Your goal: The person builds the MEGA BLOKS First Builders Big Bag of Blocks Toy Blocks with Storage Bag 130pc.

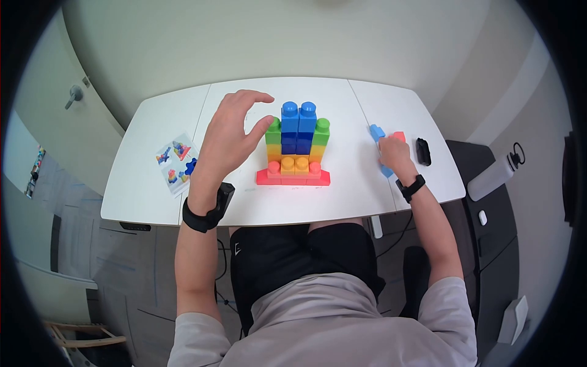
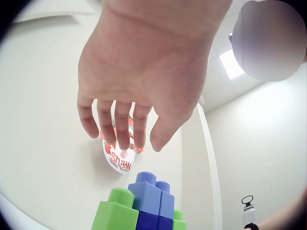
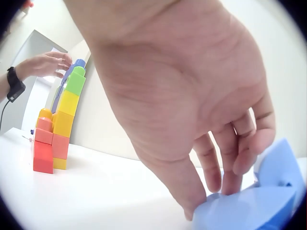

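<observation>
A tower of toy building blocks [image 1: 296, 144] stands upright mid-table, with a red base, yellow and orange rows, green sides and blue top blocks. My left hand [image 1: 229, 134] hovers at its upper left, fingers spread and thumb apart; nothing is in its grasp, and the left wrist view shows the palm [image 2: 144, 72] above the blue blocks [image 2: 146, 196]. On the right side of the table my right hand [image 1: 396, 156] reaches down and pinches a light blue piece [image 3: 244, 208] between thumb and fingers. Another light blue piece [image 1: 377, 132] and a red block [image 1: 399, 136] lie beside its fingers.
A printed picture sheet [image 1: 171, 168] lies on the left, with a dark blue gear-shaped piece [image 1: 191, 166] at its edge. A black case-like object [image 1: 423, 151] sits near the right edge. Beyond the table, a white bottle [image 1: 492, 177] lies on a dark cabinet.
</observation>
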`<state>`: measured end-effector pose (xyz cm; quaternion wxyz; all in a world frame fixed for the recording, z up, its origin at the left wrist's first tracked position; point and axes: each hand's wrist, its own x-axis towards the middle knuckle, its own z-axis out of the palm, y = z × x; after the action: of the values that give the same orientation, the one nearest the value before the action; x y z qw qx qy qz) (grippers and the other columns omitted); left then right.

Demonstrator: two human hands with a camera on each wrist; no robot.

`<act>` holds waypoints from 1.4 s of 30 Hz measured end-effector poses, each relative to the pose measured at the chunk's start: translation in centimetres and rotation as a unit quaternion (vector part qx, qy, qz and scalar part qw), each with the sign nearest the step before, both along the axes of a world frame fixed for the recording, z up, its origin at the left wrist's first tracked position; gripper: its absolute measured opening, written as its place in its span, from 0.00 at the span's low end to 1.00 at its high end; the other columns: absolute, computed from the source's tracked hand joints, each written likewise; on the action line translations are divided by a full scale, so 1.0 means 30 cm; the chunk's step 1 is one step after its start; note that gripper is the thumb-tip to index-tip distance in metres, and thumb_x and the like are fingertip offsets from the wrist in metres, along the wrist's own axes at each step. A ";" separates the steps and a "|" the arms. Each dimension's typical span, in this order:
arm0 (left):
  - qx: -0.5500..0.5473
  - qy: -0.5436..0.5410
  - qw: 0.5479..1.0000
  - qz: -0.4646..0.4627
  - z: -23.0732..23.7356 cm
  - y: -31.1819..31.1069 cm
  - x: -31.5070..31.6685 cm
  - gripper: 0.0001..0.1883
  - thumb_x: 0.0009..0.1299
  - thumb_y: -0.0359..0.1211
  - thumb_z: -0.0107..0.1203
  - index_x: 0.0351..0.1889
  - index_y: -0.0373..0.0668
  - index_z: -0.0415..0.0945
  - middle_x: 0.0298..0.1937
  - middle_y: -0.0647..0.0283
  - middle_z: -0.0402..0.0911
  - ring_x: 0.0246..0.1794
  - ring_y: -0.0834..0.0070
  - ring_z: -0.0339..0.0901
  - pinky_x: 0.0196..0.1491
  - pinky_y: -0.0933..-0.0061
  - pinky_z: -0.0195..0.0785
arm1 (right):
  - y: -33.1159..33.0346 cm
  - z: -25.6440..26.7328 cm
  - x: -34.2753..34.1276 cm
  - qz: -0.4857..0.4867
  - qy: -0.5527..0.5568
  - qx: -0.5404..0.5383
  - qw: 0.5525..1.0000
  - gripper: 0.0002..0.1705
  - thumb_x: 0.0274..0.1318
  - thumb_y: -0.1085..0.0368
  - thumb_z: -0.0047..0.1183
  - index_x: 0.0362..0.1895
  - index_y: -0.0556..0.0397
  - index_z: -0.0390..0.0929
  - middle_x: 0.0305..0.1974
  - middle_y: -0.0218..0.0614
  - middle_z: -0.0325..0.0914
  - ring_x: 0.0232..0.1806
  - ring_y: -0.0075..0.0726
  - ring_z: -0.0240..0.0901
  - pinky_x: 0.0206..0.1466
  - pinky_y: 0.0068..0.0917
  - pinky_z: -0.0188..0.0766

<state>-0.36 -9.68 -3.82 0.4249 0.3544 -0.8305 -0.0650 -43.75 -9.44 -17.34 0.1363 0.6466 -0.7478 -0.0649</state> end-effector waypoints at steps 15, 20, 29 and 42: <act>0.044 0.007 0.999 0.001 -0.068 -0.042 -0.039 0.21 0.74 0.38 0.63 0.62 0.41 0.77 0.58 0.56 0.84 0.62 0.59 0.79 0.65 0.58 0.71 | 0.060 0.552 0.280 0.303 -0.424 -0.120 0.845 0.15 0.75 0.64 0.53 0.60 0.49 0.84 0.52 0.37 0.82 0.50 0.35 0.79 0.54 0.31 0.77; 0.103 -0.003 0.994 0.023 -0.117 -0.045 -0.081 0.30 0.75 0.44 0.62 0.70 0.44 0.68 0.59 0.53 0.84 0.62 0.57 0.79 0.63 0.58 0.72 | -0.029 0.571 0.438 0.425 -0.482 -0.164 0.749 0.16 0.78 0.65 0.48 0.63 0.52 0.81 0.55 0.37 0.78 0.55 0.34 0.76 0.59 0.30 0.74; 0.076 -0.030 0.997 0.004 -0.154 -0.054 -0.106 0.27 0.76 0.44 0.61 0.66 0.38 0.72 0.54 0.52 0.84 0.57 0.56 0.80 0.59 0.56 0.74 | -0.069 0.526 0.567 0.424 -0.519 -0.093 0.737 0.17 0.75 0.67 0.50 0.62 0.51 0.80 0.58 0.37 0.77 0.58 0.36 0.76 0.60 0.33 0.77; 0.068 -0.020 0.997 0.012 -0.164 -0.062 -0.108 0.27 0.74 0.41 0.63 0.67 0.38 0.72 0.53 0.52 0.86 0.55 0.54 0.81 0.57 0.55 0.75 | -0.026 0.491 0.615 0.442 -0.467 -0.162 0.748 0.19 0.65 0.71 0.61 0.59 0.46 0.81 0.60 0.35 0.78 0.59 0.41 0.79 0.59 0.36 0.81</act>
<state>-3.59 -11.53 -8.75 0.3835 0.3936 -0.8284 -0.1089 -25.31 -10.23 -2.62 -0.1136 0.8228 -0.3476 0.4351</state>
